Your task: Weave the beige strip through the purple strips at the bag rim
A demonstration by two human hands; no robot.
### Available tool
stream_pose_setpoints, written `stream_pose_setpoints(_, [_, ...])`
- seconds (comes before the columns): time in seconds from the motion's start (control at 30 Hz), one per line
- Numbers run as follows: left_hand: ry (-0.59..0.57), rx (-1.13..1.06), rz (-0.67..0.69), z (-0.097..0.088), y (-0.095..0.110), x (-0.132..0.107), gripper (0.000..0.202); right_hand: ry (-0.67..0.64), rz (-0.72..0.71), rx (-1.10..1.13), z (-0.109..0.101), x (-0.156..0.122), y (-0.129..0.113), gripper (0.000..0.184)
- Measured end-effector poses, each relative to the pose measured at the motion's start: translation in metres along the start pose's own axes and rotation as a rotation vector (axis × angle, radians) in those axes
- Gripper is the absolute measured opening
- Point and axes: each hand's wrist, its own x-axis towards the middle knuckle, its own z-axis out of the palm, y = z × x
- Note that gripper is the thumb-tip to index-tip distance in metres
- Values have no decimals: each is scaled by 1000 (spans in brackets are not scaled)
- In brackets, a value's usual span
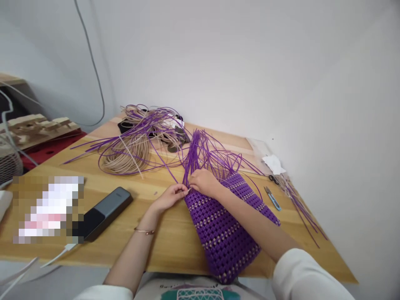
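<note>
A purple woven basket (228, 227) with beige bands lies on its side on the wooden table (168, 250), its open end pointing away from me. Loose purple strands (206, 152) fan out from its rim. My left hand (170, 196) pinches a strand at the rim's near left corner. My right hand (204, 183) rests on the rim beside it, fingers closed around the strands. A thin bracelet (144, 231) circles my left wrist.
A coil of beige and purple cord (134, 150) lies at the back of the table. A dark power bank (103, 213) with a white cable sits left, beside a blurred patch. Blue-handled snips (272, 198) and white paper (273, 164) lie right, near the wall.
</note>
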Motion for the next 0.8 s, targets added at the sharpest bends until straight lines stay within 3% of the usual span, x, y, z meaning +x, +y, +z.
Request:
stream_pose_setpoints(0.2, [-7,-70,-35,0,-6,1,32,-2,-42,202,9,-2,0,19])
stream_pose_setpoints(0.4, [-13,-59,-39,-2,-4,1,31,-98,9,31,6,3,9,20])
stream_pose_setpoints(0.53, [-24,-55,-40,-3,-1,1,26,-7,152,44,4,-6,27,24])
stream_pose_setpoints(0.63, [-43,-89,-31,-3,-1,1,24,13,55,119,1,-12,27,20])
stream_pose_setpoints(0.8, [-52,-92,-39,-4,-3,0,22,-88,-91,86,2,-2,7,21])
